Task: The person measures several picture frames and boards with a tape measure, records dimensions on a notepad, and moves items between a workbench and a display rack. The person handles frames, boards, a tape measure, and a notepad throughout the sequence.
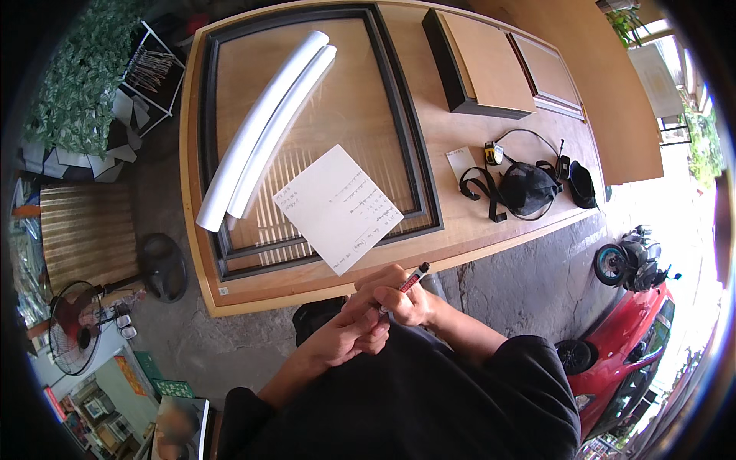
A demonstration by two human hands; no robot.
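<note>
Head view: two bare hands met in front of a black shirt [429, 399], just beside the near edge of the table [475, 239].
Slip risk: the slim marker [409, 284] could well have slid or twisted out if the fingers loosened, since its upper part stood free.
Ink risk: an exposed tip, if there was one, could have stained skin or shirt at such close range; whether the marker was capped could not be told.
Sheet risk: the written sheet [330, 205] lay loose and askew across the dark frame [423, 172], so a brushing sleeve or a draught might have shifted it.
Marker position: inside the right grip, slanted, its dark end pointing up and rightward past the thumb, its lower end running down toward the left hand.
Right hand [415, 308]: closed around the marker.
Left hand [345, 335]: fingers curled, pressed against the right hand; whether they pinched the marker's lower end was hidden.
White rolls [261, 130]: a pair, side by side across the frame, beyond the sheet.
</note>
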